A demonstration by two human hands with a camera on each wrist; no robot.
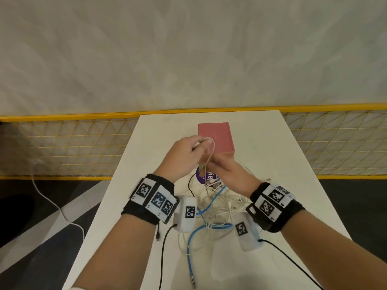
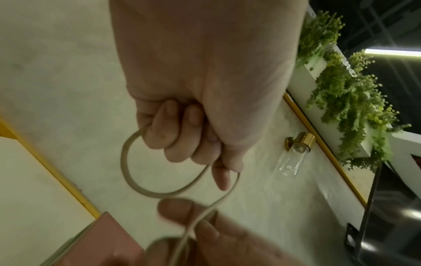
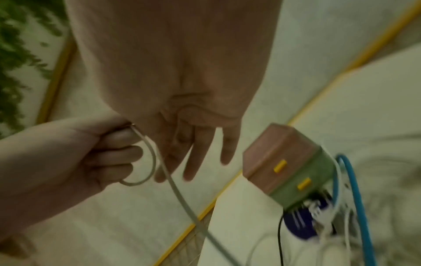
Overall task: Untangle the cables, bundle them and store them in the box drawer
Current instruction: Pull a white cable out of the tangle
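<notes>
A beige cable is held up over the white table. My left hand grips a small loop of it in a fist; the left wrist view shows that loop under the curled fingers. My right hand pinches the same cable just below, thumb and finger on either side of it, while its other fingers stay straight. The cable runs down into a tangle of white cables. The pink-topped box stands behind, its two drawers closed.
A blue cable and a black cable trail from the tangle toward the table's near edge. A purple round object lies below the hands. A yellow mesh fence runs behind the table. A white lead crosses the floor at left.
</notes>
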